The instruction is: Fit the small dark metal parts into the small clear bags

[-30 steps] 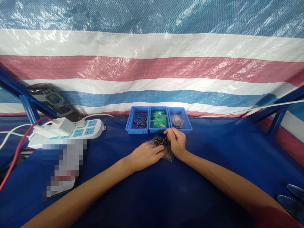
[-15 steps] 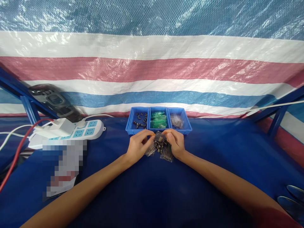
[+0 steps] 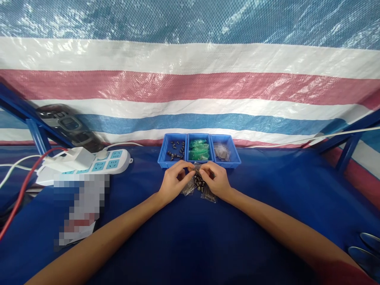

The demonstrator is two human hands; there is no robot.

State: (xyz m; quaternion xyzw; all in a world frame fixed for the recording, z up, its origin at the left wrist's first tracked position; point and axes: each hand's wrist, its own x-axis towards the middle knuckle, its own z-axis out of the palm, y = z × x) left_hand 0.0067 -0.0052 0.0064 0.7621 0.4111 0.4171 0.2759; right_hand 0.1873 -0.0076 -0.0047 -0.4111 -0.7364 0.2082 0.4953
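My left hand [image 3: 175, 181] pinches the left side of a small clear plastic bag [image 3: 197, 167]. Its other side is between the fingertips of my right hand [image 3: 218, 181], which partly cover the bag. Right below my fingers lies a little heap of dark screws [image 3: 199, 183] on the blue table. Two more clear bags flank the heap: one bag [image 3: 188, 188] by my left fingers, another bag [image 3: 209, 195] under my right hand. What these bags contain is hard to make out.
Behind my hands stand three blue bins: one bin [image 3: 162, 162] with dark screws, one with green packets [image 3: 198, 149], one with clear bags [image 3: 222, 152]. To the left are a power strip [image 3: 118, 166] with cables and a blurred packet [image 3: 80, 213]; eyeglasses [image 3: 363, 251] lie far right.
My right hand has shifted slightly left, its thumb and fingers closer to my left fingertips at the bag's top. My left hand has barely moved.
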